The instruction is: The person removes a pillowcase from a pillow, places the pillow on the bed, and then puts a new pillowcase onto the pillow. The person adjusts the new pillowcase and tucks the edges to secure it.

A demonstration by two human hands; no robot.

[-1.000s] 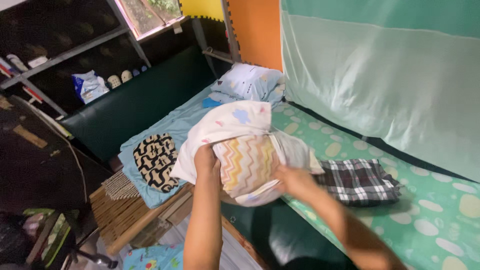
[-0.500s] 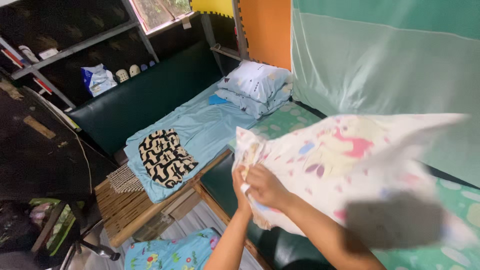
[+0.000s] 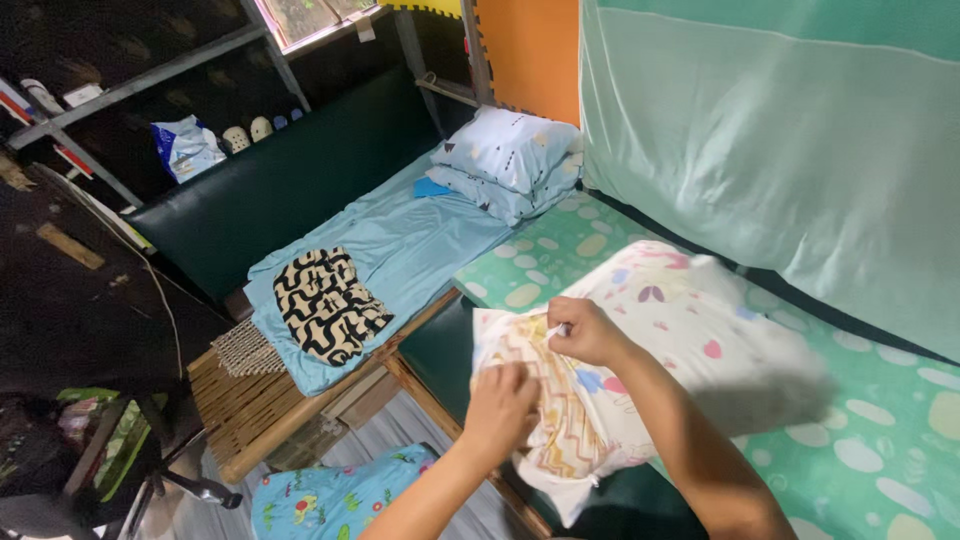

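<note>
A pillow in a white case with coloured cartoon shapes [image 3: 690, 330] lies on the green spotted bed sheet [image 3: 880, 440]. Its open end shows an inner zigzag-striped pillow [image 3: 555, 410]. My left hand [image 3: 500, 405] grips the lower edge of that open end. My right hand [image 3: 585, 330] pinches the upper edge of the case. Both hands are close together at the pillow's near end, over the bed's dark green edge [image 3: 440, 350].
A lower bed with a light blue sheet [image 3: 400, 245] holds a black-and-cream patterned cloth [image 3: 325, 305] and two stacked pale pillows [image 3: 505, 160]. A wooden slatted bench [image 3: 250, 410] stands beside it. A green curtain [image 3: 780, 130] hangs at the right. Dark shelves [image 3: 120, 90] are at the left.
The pillow was swung from in front of me down onto the green bed. It now rests there, and my hands have shifted to the edges of the case's open end.
</note>
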